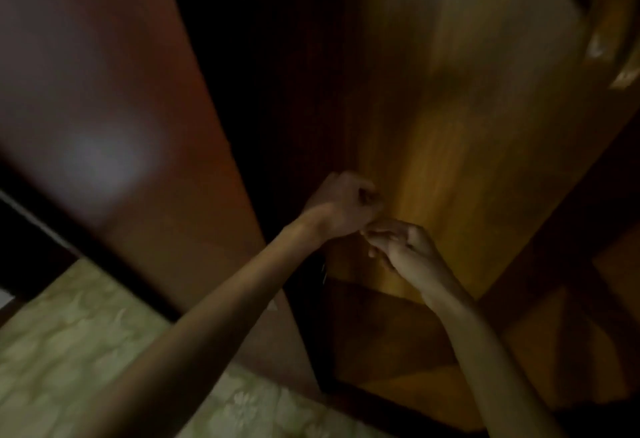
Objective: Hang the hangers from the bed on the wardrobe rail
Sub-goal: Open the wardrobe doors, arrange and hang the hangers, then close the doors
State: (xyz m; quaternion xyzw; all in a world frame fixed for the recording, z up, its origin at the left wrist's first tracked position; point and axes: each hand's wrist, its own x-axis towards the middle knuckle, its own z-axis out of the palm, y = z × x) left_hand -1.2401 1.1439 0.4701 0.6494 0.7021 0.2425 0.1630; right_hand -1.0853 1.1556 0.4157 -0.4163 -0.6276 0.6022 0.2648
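While no writing or label can be read anywhere in the dim, blurred view, your left hand (341,203) and right hand (398,245) meet, fingers curled, in front of the open wardrobe (450,146). Whether either grips anything is too blurred to tell. Its reddish door (114,91) stands to the left, above a pale patterned floor (69,351). You have no hanger or rail in sight.

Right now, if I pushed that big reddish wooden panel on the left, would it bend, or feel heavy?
Probably stiff: the panel looks like one flat, solid wooden board. Likely heavy, since it is tall and broad. Its glossy face, reflecting a light patch, may feel slippery.
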